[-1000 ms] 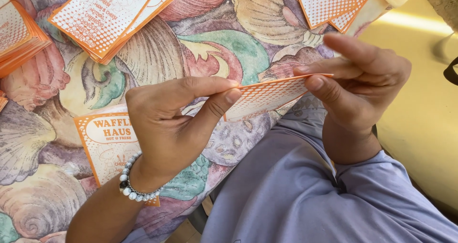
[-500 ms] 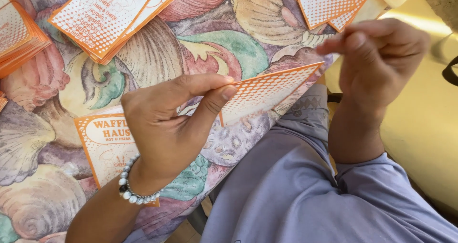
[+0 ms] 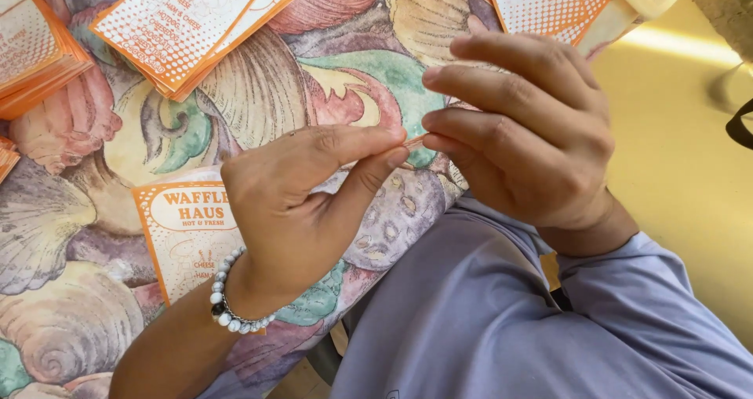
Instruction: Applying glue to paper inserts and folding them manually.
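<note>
Since half a second ago, right hand (image 3: 525,132) has closed toward left hand (image 3: 306,203); both pinch the orange card (image 3: 414,140), apparently mid-fold, crease unfinished.

Leaflet (image 3: 414,141) — mostly behind right hand (image 3: 525,132)

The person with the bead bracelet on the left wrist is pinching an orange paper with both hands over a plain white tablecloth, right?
Not quite. The bead bracelet, left hand, right hand and pinched orange paper are as you say, but the tablecloth has colourful seashell pictures, not plain white. The head view shows it.
</note>
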